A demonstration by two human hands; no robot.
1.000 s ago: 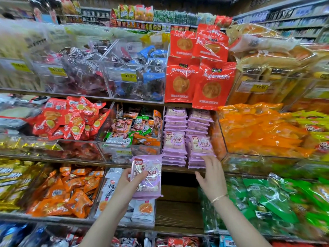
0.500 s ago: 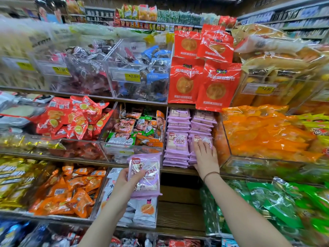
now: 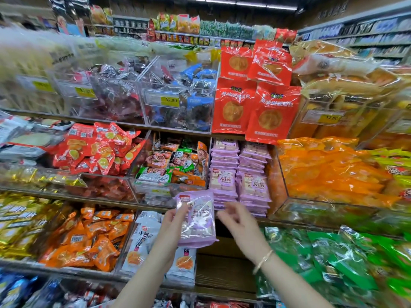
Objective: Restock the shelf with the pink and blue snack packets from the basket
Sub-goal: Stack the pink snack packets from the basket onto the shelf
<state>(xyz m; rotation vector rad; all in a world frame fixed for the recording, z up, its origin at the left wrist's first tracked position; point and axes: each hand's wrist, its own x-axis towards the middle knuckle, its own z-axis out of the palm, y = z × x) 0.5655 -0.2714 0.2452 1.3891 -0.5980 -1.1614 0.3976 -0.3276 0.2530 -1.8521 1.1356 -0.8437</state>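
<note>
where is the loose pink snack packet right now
Head view, low centre: the pale pink plastic snack packet is gripped by the left hand, just below the shelf's stacks of matching pink packets.

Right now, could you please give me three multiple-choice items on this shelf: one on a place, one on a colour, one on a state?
1. Where do the pink packet stacks stand?
A. on the floor
B. directly below the red bags
C. on the top shelf

2. What colour is the heap of packets right of those stacks?
A. blue
B. white
C. orange

3. What is the left hand doing?
A. holding a pink packet
B. hanging empty
C. pressing a price tag

Answers: 1 B, the red bags sit just above the stacks; 2 C, that heap is orange; 3 A, its fingers grip the packet's left side.
</note>
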